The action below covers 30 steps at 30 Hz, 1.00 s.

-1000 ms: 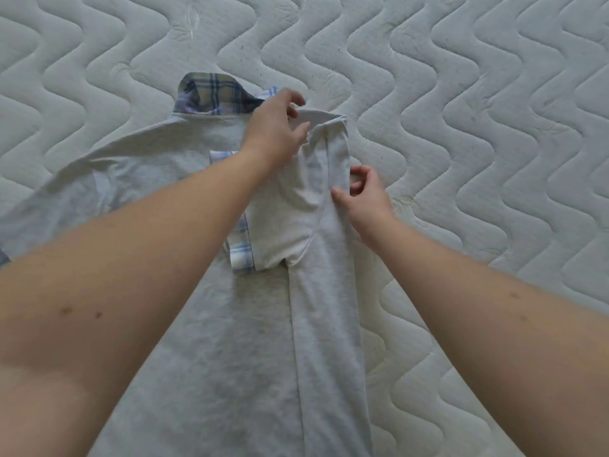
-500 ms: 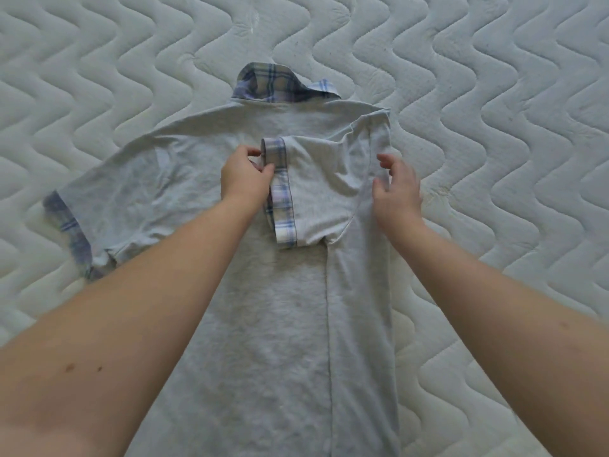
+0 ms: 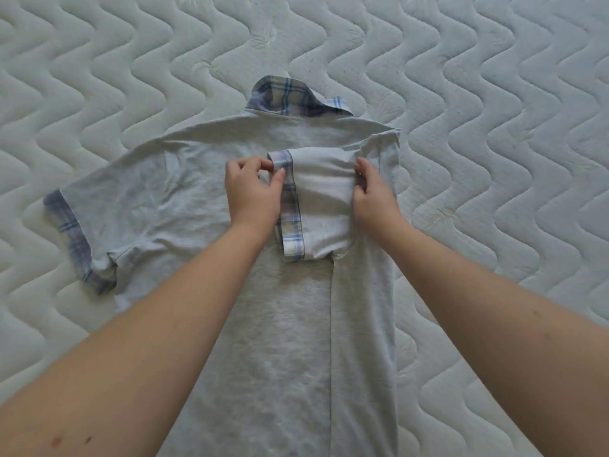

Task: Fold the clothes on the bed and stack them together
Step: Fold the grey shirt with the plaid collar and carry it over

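Observation:
A light grey polo shirt (image 3: 283,324) lies face down on the mattress, its plaid collar (image 3: 290,100) pointing away from me. Its right side is folded inward, and the right sleeve (image 3: 323,206) with a plaid cuff (image 3: 291,225) lies across the back. My left hand (image 3: 253,189) pinches the top of that plaid cuff between thumb and fingers. My right hand (image 3: 372,189) grips the bunched fabric at the sleeve's other edge, fingers curled into it. The left sleeve (image 3: 82,232), also plaid-cuffed, is spread out flat to the left.
The quilted white mattress (image 3: 494,127) with a wavy stitch pattern surrounds the shirt on all sides. No other garments show in this view.
My left hand moved from the shirt's shoulder down to the folded sleeve's cuff. My right hand shifted left from the folded edge onto the sleeve fabric. My view pulled back, showing the left sleeve.

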Motion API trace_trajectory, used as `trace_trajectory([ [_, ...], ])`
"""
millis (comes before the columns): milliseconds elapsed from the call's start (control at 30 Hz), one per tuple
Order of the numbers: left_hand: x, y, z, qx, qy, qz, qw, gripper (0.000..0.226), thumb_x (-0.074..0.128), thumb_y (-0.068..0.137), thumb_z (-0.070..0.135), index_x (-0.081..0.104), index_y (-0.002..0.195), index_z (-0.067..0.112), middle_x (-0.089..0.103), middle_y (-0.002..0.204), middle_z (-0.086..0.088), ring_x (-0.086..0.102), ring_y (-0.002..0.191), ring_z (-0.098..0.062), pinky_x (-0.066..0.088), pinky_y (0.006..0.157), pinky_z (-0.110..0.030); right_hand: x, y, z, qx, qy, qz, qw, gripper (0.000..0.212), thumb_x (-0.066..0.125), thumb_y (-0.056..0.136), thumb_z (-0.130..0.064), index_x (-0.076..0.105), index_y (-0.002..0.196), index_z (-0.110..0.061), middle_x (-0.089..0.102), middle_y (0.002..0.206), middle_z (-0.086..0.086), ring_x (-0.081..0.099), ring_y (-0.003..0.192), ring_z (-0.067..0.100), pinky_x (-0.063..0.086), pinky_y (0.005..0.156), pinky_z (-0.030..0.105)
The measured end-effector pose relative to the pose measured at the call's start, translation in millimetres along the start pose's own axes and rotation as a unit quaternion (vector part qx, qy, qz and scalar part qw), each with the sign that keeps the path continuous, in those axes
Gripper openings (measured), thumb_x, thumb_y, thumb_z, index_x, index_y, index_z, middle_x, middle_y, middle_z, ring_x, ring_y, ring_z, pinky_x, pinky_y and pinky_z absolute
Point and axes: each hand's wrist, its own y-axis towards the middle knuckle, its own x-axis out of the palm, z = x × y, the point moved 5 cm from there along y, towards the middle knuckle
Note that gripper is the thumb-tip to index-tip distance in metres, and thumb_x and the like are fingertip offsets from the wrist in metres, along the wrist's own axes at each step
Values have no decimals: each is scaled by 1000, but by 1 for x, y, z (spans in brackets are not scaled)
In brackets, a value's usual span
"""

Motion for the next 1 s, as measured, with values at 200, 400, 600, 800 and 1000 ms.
trace_trajectory([
  [200, 9, -31, -26, -99, -83, -32, 991, 17, 63, 94, 36, 58, 96, 20, 65, 84, 9, 60, 78, 0, 50, 73, -24, 0, 11, -2, -7, -22, 13, 1000, 54, 36, 97, -7, 37, 149, -21, 45, 148, -2, 40, 136, 16, 29, 116, 31],
  [400, 24, -33, -35, -85, 10, -127, 988, 32, 69, 87, 45, 67, 94, 14, 59, 103, -8, 57, 101, -26, 50, 91, -41, 0, 18, 3, -15, 14, -7, 1000, 55, 36, 95, -3, 39, 148, -19, 46, 147, 0, 40, 137, 16, 29, 118, 36],
  [600, 10, -33, -17, -36, -90, -87, 991, 16, 58, 96, 40, 57, 89, 25, 60, 69, 12, 52, 62, 2, 38, 61, -14, -2, 19, 5, -6, 3, -35, 999, 63, 34, 91, 3, 35, 150, -18, 41, 151, 1, 36, 140, 16, 27, 119, 38],
  [800, 22, -44, -44, -144, 60, -232, 960, 31, 74, 84, 31, 65, 107, 13, 70, 90, 0, 66, 93, -23, 53, 82, -33, -6, 19, 8, -2, -3, -54, 999, 53, 35, 98, -3, 38, 149, -20, 39, 153, -1, 34, 141, 16, 25, 119, 35],
  [1000, 19, -65, -60, -201, 88, -211, 953, 15, 73, 80, 25, 59, 78, 19, 65, 73, 3, 59, 69, -18, 46, 64, -28, -3, 16, 4, -37, -43, -63, 996, 63, 34, 92, 5, 36, 150, -19, 30, 158, -3, 24, 145, 12, 14, 117, 20],
])
